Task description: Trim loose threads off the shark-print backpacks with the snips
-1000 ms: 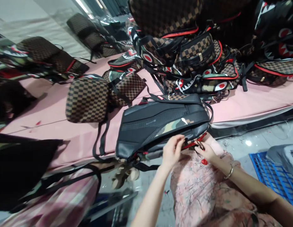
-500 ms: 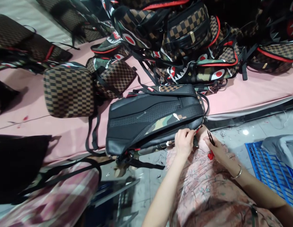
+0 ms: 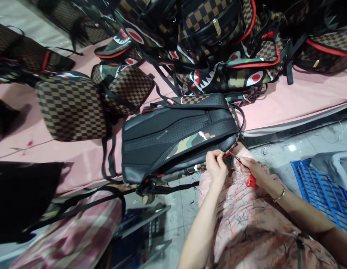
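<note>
Pinching backpack (image 3: 179, 127) edge, contents hidden, left hand (image 3: 216, 165); gripping snips (image 3: 238, 160), right hand (image 3: 254, 172)

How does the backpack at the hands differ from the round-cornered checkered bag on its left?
The backpack lies black back up; the checkered bag shows a checked face. The left hand pinches the backpack's edge; no hand touches the checkered bag. Both show brown-and-black checks, only in patches on the backpack.
</note>
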A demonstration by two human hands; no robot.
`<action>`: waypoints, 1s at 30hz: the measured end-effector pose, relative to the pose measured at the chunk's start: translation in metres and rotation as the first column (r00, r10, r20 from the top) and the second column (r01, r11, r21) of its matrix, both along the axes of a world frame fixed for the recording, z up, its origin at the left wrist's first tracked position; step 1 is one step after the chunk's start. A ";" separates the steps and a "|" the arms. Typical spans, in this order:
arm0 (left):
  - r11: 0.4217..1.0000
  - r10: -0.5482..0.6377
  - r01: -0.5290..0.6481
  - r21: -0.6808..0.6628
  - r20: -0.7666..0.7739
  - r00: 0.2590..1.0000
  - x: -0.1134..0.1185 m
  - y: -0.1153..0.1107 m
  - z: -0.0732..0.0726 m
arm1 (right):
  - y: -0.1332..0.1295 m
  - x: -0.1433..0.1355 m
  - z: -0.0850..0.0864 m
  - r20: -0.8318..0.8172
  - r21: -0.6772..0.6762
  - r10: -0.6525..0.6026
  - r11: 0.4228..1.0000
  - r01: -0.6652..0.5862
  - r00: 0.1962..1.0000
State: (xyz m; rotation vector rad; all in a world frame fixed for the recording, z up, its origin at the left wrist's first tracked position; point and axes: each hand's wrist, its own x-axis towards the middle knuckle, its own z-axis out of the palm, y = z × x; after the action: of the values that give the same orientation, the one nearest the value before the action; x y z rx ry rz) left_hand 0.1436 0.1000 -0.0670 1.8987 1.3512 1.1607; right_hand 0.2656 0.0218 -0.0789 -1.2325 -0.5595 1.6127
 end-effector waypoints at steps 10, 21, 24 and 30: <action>0.988 -0.012 0.051 -0.146 0.256 0.967 -0.003 0.002 -0.002 | 0.012 -0.005 -0.009 -0.319 -0.046 0.080 0.994 -0.100 0.944; 0.988 -0.026 0.071 -0.134 0.314 0.949 -0.006 0.001 -0.008 | 0.020 -0.002 -0.021 -0.488 -0.058 0.131 0.982 -0.182 0.863; 0.988 -0.028 0.075 -0.134 0.323 0.946 -0.005 0.001 -0.008 | 0.021 -0.003 -0.024 -0.524 -0.062 0.128 0.980 -0.188 0.842; 0.992 0.009 0.038 -0.122 0.366 0.931 -0.004 0.000 -0.001 | 0.018 -0.006 -0.031 -0.545 -0.058 0.106 0.985 -0.163 0.832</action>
State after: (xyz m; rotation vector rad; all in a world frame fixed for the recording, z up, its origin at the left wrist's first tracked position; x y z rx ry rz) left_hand 0.1392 0.0997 -0.0683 1.5069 1.1714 1.3100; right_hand 0.2597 0.0403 -0.1100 -0.7554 -0.2043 2.0273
